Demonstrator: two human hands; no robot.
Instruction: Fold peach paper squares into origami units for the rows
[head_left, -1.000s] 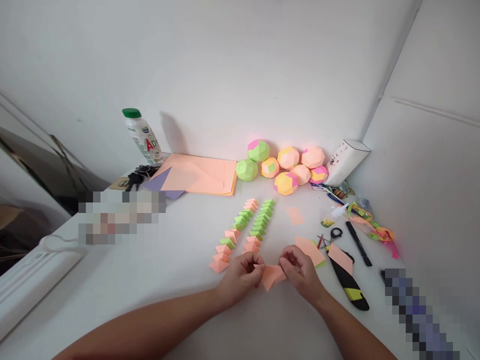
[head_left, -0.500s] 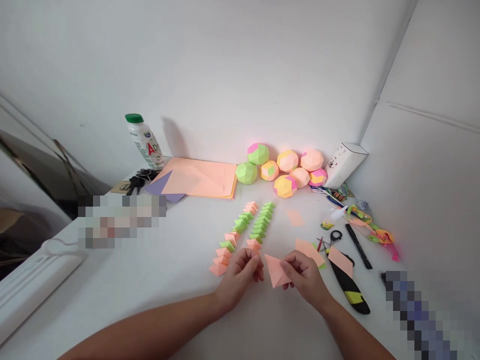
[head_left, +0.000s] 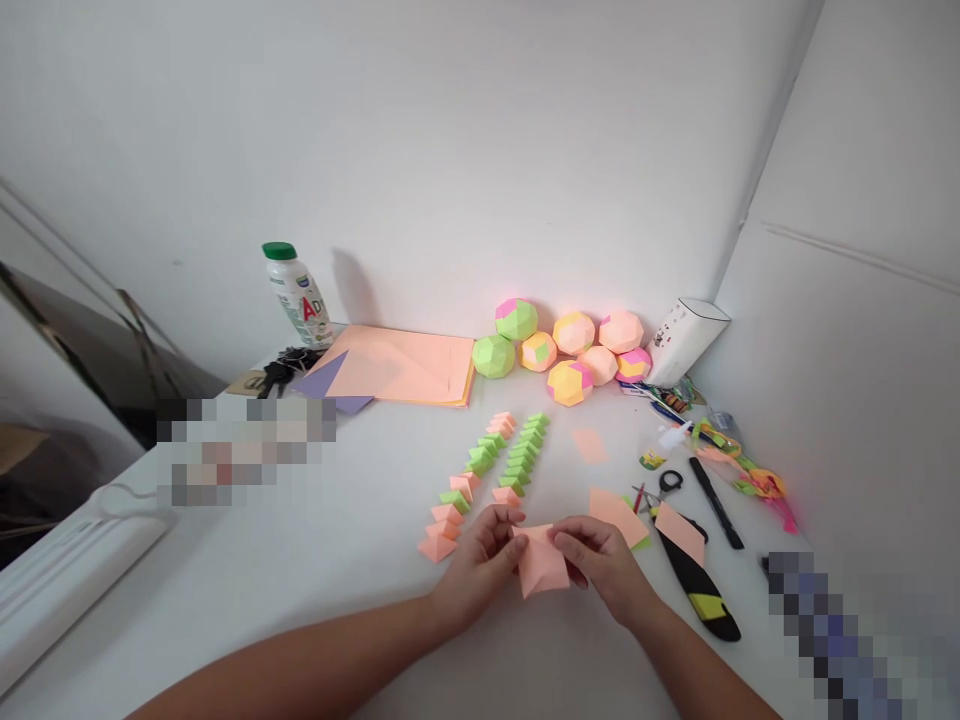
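A small creased square of peach paper [head_left: 543,565] is held up between both hands near the front of the table. My left hand [head_left: 487,555] pinches its left edge between thumb and fingers. At the upper right corner, my right hand [head_left: 596,560] grips the same sheet, thumb in front. Just beyond my hands lie two rows of folded paper pieces: a mixed peach and green row [head_left: 481,455] on the left and a mostly green row [head_left: 525,450] beside it. To the right of my right hand rests a peach paper sheet [head_left: 613,512] over a green one.
Faceted paper balls [head_left: 574,333] cluster against the wall, beside a stack of peach paper [head_left: 405,365] and a white bottle [head_left: 300,300]. On the right lie a black cutter [head_left: 697,590], scissors [head_left: 670,483], a glue bottle [head_left: 664,447] and a black pen [head_left: 716,503].
My left hand has taken hold of the peach paper's left edge. The paper has turned and shifted slightly left and nearer to me. The view has tilted slightly upward.
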